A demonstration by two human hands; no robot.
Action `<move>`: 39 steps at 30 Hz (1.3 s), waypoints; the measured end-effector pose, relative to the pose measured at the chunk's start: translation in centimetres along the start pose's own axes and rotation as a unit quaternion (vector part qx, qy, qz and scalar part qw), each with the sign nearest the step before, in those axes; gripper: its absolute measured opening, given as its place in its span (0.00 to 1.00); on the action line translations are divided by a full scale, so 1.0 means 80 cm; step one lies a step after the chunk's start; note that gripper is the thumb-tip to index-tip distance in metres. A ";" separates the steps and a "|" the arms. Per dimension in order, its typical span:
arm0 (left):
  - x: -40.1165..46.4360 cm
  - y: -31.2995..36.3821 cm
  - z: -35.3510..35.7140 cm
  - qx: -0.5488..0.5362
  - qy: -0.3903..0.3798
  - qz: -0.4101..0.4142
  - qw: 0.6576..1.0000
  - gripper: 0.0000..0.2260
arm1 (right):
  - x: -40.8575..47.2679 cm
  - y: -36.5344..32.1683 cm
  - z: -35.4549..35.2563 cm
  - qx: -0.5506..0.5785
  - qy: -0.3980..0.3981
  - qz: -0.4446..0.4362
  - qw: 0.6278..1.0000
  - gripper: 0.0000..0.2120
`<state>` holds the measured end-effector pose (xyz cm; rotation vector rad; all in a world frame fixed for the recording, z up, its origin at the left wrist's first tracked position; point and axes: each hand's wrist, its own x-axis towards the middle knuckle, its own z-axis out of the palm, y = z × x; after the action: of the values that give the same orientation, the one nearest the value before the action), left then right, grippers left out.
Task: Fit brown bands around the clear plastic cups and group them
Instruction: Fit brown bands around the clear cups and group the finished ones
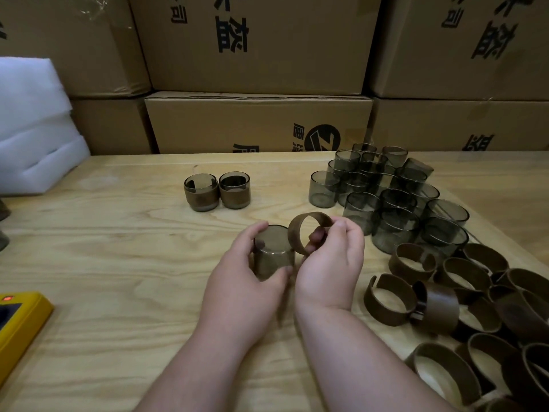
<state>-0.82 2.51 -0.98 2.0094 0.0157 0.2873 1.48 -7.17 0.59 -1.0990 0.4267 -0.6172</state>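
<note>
Cup [273, 252] in L hand [243, 281] grip, band [309, 233] pinched by R hand [332, 263], touching

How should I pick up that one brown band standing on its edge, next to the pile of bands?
Pinch the band by its top edge, coming straight down from above. It stands on edge with its flat outer wall facing you, so the thin top rim is free. Other bands crowd behind and to its right, so a sideways reach would knock them.
</note>
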 end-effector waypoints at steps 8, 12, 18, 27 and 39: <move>-0.001 0.001 -0.003 -0.031 -0.009 0.038 0.999 0.29 | -0.007 0.000 -0.002 -0.023 -0.040 -0.120 0.992 0.08; -0.003 0.009 -0.010 -0.192 0.061 0.085 0.976 0.19 | -0.025 0.001 -0.001 -0.094 -0.153 -0.302 0.936 0.09; -0.002 0.018 -0.015 -0.276 0.082 0.063 0.956 0.11 | -0.031 0.004 0.000 -0.144 -0.224 -0.383 0.884 0.10; 0.003 0.014 -0.018 -0.330 0.139 0.038 0.933 0.17 | -0.022 0.007 -0.003 -0.188 -0.218 -0.289 0.913 0.19; 0.009 0.012 -0.018 -0.364 0.164 -0.015 0.917 0.28 | -0.016 0.011 -0.003 -0.192 -0.240 -0.188 0.933 0.11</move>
<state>-0.51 3.45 0.64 1.2028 0.1311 0.5220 0.57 -6.20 -0.25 -1.6781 -0.1024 -0.5839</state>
